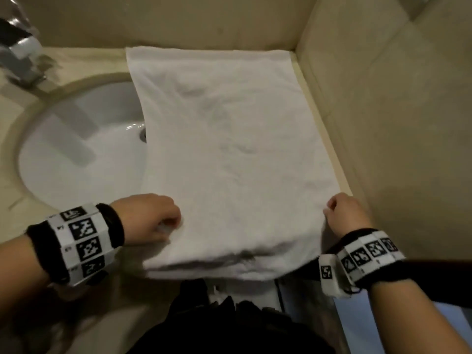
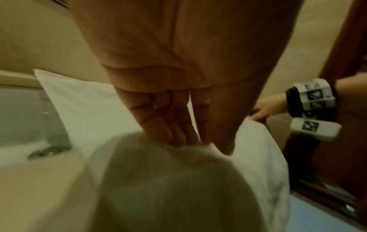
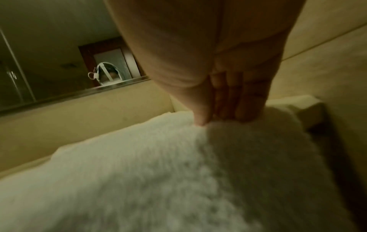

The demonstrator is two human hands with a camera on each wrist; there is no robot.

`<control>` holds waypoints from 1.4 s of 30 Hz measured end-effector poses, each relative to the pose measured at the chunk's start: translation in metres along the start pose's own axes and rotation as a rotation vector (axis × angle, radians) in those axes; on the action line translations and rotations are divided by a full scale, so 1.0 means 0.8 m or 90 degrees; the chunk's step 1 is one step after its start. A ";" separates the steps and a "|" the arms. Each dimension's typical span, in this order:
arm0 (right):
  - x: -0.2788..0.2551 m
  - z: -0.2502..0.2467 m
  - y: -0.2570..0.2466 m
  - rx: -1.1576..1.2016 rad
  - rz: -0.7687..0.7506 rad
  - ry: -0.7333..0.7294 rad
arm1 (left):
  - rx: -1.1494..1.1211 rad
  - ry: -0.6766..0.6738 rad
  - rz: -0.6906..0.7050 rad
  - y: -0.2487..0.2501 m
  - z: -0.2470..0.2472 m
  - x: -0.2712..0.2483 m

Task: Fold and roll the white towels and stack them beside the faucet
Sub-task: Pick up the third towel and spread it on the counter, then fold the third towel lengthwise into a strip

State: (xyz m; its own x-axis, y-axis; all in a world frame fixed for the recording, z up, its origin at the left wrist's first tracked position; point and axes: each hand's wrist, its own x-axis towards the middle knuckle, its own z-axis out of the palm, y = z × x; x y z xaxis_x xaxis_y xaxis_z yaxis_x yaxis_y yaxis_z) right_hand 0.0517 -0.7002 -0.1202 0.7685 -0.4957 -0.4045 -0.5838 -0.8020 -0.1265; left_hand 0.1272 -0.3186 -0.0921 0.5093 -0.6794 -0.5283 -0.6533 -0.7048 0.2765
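A white towel point(image 1: 229, 149) lies folded lengthwise on the beige counter, from the back wall to the front edge, its left side overlapping the sink. Its near end is turned up into a thick fold point(image 1: 217, 261). My left hand point(image 1: 155, 221) pinches the towel's near left edge, thumb on top, fingers under the cloth point(image 2: 178, 138). My right hand point(image 1: 342, 213) pinches the near right edge, thumb against fingers on the towel point(image 3: 204, 122). The chrome faucet point(image 1: 20, 52) stands at the far left, behind the sink.
The white oval sink basin point(image 1: 76, 139) with its drain point(image 1: 143, 135) lies left of the towel. A beige side wall point(image 1: 383, 123) runs close along the towel's right edge. The back wall meets the towel's far end. A mirror point(image 3: 49, 62) hangs above the counter.
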 end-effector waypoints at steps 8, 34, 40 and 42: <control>0.010 -0.014 0.014 -0.028 -0.006 0.046 | 0.018 0.119 0.021 0.014 0.054 -0.057; -0.235 0.118 -0.233 0.205 0.009 0.159 | 0.120 0.031 0.258 0.011 -0.029 0.017; -0.271 0.087 -0.141 0.234 0.063 0.157 | 0.146 0.045 0.279 0.003 -0.042 0.021; -0.284 0.077 -0.126 0.306 0.059 0.170 | 0.185 0.052 0.283 0.005 -0.042 0.028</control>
State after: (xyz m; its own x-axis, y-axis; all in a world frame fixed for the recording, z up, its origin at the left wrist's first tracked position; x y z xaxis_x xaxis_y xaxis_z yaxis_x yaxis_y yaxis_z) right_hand -0.0801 -0.4866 -0.0711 0.7113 -0.6743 -0.1984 -0.6578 -0.5391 -0.5260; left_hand 0.1550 -0.3432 -0.0756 0.1823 -0.9215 -0.3429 -0.9383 -0.2673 0.2196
